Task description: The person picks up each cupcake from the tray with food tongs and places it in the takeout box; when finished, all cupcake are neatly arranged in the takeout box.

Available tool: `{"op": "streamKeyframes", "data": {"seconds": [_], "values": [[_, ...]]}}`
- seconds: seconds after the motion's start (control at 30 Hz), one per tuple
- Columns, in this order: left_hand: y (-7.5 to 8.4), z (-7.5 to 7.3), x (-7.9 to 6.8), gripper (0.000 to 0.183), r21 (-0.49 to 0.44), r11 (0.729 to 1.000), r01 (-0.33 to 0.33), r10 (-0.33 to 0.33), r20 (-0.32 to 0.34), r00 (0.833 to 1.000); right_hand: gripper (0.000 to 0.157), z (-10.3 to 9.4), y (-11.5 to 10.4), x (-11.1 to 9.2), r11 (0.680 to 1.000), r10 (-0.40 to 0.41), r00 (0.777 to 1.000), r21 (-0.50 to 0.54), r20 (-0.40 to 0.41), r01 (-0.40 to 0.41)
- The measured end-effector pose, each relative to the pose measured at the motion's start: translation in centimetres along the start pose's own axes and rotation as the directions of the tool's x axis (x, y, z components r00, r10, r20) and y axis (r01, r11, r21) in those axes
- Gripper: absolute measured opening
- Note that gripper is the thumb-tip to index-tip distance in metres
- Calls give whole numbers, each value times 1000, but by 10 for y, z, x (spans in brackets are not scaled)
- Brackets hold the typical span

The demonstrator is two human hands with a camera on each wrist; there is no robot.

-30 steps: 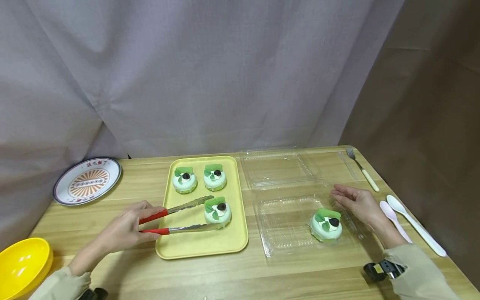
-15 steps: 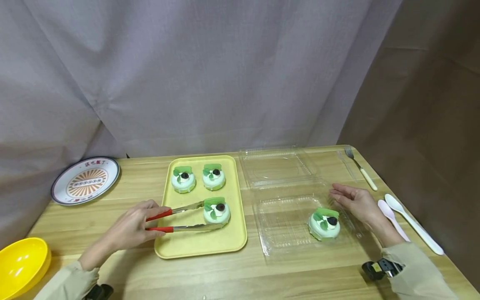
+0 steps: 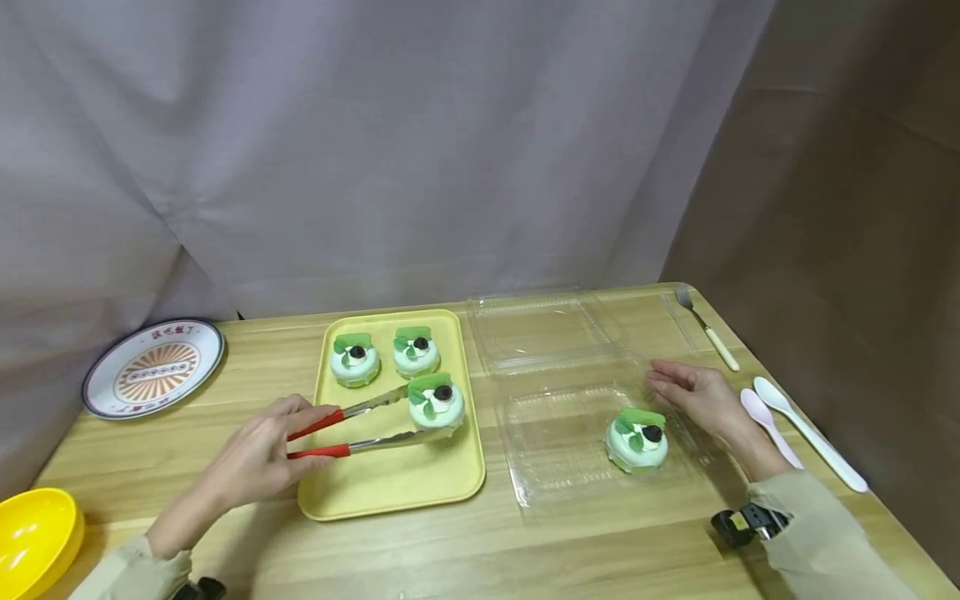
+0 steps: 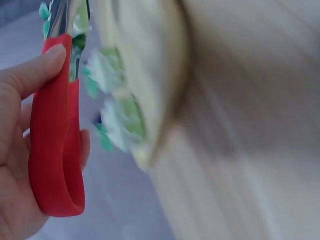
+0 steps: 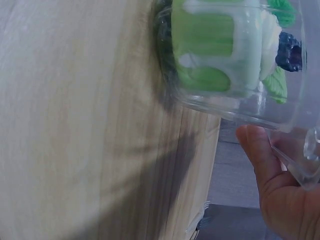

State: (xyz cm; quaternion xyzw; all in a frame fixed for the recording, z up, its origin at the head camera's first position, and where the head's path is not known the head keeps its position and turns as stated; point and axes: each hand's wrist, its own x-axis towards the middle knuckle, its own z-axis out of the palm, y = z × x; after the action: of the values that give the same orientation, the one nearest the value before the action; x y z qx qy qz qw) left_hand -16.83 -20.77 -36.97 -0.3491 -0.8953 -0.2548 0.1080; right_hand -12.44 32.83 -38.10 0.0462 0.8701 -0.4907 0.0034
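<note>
My left hand [image 3: 258, 450] grips red-handled tongs [image 4: 55, 125], whose metal arms stand on both sides of a pale green cake [image 3: 437, 407]. This cake, topped with a dark berry and green leaves, is over the yellow tray [image 3: 375, 492]. Behind it on the tray sit two similar cakes, the left [image 3: 355, 362] and right [image 3: 416, 354]. A clear plastic container [image 3: 555, 475] lies with its lid [image 3: 540, 329] folded back. Another such cake [image 3: 636, 442] sits in its right half. My right hand [image 3: 701, 402] holds the container's right edge near the hinge, its fingertips against the plastic in the right wrist view.
A patterned plate [image 3: 153, 371] lies at the back left and a yellow bowl [image 3: 37, 533] at the front left. Along the right edge lie a fork [image 3: 708, 329], a pink spoon [image 3: 771, 429] and a white spoon [image 3: 810, 433]. A curtain [image 3: 420, 150] hangs behind the wooden table.
My left hand's tongs have closed in on the front cake, which has risen and shifted slightly right from the tray. The right hand stays at the container while the head view shifts slightly.
</note>
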Motion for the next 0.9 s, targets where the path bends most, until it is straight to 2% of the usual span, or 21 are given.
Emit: {"op": "streamKeyframes", "data": {"seconds": [0.1, 0.17, 0.3, 0.43, 0.53, 0.63, 0.77, 0.9], "values": [[23, 2, 17, 50, -6, 1000, 18, -18, -15, 1000, 47, 0, -2, 1, 1000, -10, 1000, 8, -5, 10], [40, 9, 31, 49, -23, 1000, 7, -7, -29, 1000, 46, 0, -2, 2, 1000, -15, 1000, 13, -7, 15], [73, 30, 60, 50, -51, 999, 4, -5, -28, 1000, 46, 1, -1, 1, 1000, -14, 1000, 15, -12, 14], [97, 52, 82, 51, -49, 998, 30, -29, 24, 999, 45, 2, -1, 0, 1000, -13, 1000, 15, -12, 13], [105, 66, 91, 51, -38, 999, 30, -28, 59, 998, 45, 3, -1, 1, 1000, -15, 1000, 23, -4, 16], [110, 73, 97, 49, -12, 1000, 17, -16, 62, 998, 45, 3, -1, 1, 999, -24, 1000, 28, 6, 24], [113, 78, 103, 46, 30, 999, -11, 9, 52, 999, 44, 3, -2, 1, 999, -25, 1000, 28, 7, 25], [115, 81, 109, 48, 46, 999, -12, 8, 83, 997, 44, 1, -2, 1, 1000, -16, 1000, 22, 0, 16]]}}
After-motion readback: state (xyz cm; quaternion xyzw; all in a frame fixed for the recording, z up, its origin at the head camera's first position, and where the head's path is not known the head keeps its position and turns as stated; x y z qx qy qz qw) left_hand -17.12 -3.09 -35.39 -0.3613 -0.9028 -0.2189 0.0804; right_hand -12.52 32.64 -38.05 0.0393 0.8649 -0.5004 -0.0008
